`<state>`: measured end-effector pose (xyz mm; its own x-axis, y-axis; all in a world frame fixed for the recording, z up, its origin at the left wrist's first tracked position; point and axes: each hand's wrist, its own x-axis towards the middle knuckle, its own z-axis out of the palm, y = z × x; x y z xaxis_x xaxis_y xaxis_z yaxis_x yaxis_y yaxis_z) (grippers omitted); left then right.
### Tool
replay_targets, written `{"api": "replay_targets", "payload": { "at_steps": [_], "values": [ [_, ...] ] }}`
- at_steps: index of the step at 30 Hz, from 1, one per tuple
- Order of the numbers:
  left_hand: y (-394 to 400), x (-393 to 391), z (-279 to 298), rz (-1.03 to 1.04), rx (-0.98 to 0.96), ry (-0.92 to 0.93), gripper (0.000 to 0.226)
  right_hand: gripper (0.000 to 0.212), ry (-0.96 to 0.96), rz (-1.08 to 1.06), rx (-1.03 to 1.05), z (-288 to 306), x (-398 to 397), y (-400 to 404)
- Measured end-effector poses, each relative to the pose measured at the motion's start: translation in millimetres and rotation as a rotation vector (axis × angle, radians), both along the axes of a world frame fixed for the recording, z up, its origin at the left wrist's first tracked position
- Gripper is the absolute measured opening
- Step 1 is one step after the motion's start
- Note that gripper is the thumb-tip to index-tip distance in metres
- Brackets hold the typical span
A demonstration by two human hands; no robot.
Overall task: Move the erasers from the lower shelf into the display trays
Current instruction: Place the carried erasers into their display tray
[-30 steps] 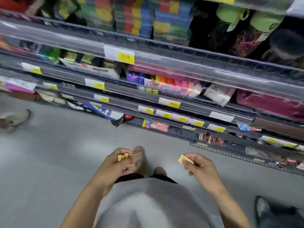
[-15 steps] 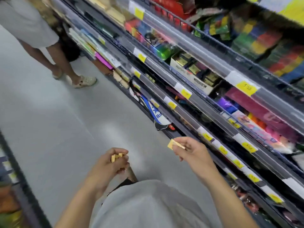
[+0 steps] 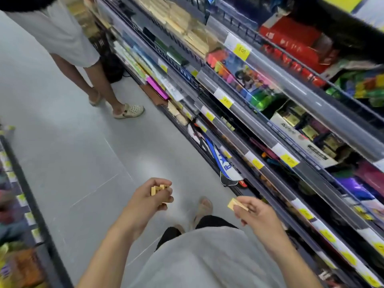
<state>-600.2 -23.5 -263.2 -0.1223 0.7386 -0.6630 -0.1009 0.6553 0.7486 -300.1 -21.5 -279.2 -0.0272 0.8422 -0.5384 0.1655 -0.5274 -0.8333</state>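
While left hand (image 3: 148, 196) grips several erasers (image 3: 159, 189), right hand (image 3: 254, 213) pinches one (image 3: 235, 204).

Shop aisle. The floor (image 3: 68, 142) is pale grey with thin seams and a soft glare patch at lower centre. Tiered dark shelving (image 3: 259, 125) runs diagonally from upper centre to lower right, its rails bearing yellow price labels (image 3: 241, 51) and stocked with mixed coloured packets. A second shelf unit (image 3: 25, 204) occupies the left edge. A bystander's legs (image 3: 97, 80), in pale sandals, stand upper left.
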Motion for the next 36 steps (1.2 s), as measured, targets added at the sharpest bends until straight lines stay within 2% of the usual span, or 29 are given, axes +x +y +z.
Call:
{"api": "replay_targets", "payload": {
  "at_steps": [10,17,23,28,30,33,36],
  "values": [
    [110,-28,7,0.043,-0.033,0.059,0.014,0.015,0.04,0.077,0.011,1,-39,158],
    [205,-24,38,0.018,0.076,0.023,0.014,0.02,0.122,0.122,0.18,51,-50,248],
    [291,-11,85,-0.212,0.276,-0.029,0.016,0.02,0.156,-0.002,0.33,105,-57,279],
    [354,-2,134,-0.481,0.426,-0.12,0.011,0.024,0.474,-0.273,0.297,147,-63,289],
    [378,0,156,-0.586,0.471,-0.141,0.015,0.028,0.532,-0.336,0.351,164,-65,291],
    [409,8,189,-0.722,0.574,-0.159,0.023,0.038,0.45,-0.346,0.462,191,-65,291],
    [432,20,222,-0.824,0.695,-0.226,0.029,0.036,0.229,-0.368,0.564,221,-64,288]
  ]
}}
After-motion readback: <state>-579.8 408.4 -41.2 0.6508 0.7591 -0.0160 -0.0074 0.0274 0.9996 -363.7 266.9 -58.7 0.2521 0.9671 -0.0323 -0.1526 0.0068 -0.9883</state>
